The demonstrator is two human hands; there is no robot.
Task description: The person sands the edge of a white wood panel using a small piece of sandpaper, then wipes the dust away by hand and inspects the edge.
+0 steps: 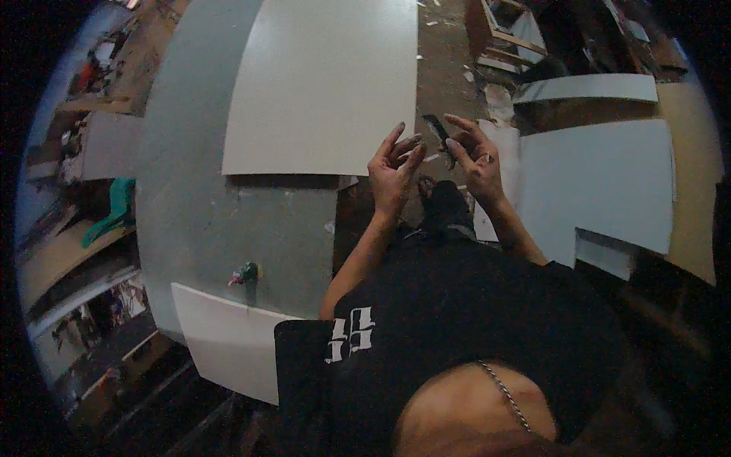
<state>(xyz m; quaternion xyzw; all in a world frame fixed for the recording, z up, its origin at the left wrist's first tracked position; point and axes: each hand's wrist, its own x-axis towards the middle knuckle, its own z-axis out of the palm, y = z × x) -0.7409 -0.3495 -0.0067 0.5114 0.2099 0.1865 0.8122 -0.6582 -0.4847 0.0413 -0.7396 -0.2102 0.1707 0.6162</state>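
Observation:
My right hand [481,164] pinches a small, dark, flat piece [436,128] between thumb and fingers; its exact kind cannot be made out. Facing it is my left hand [392,169], with thumb and fingers apart and nothing visible in them. Both hands are raised in front of my body, a short gap between them. Close to the left hand lies the near right corner of a large white board [324,99]. That board rests on a grey-green tabletop [190,228] and reaches past its right edge.
A smaller white panel [228,335] lies at the table's near edge, by a small dark green and pink object [245,273]. On the right are a pale blue-white panel [598,179] and a tan board [691,175]. Scraps litter the floor [443,61]. A green curved piece [114,209] is at left.

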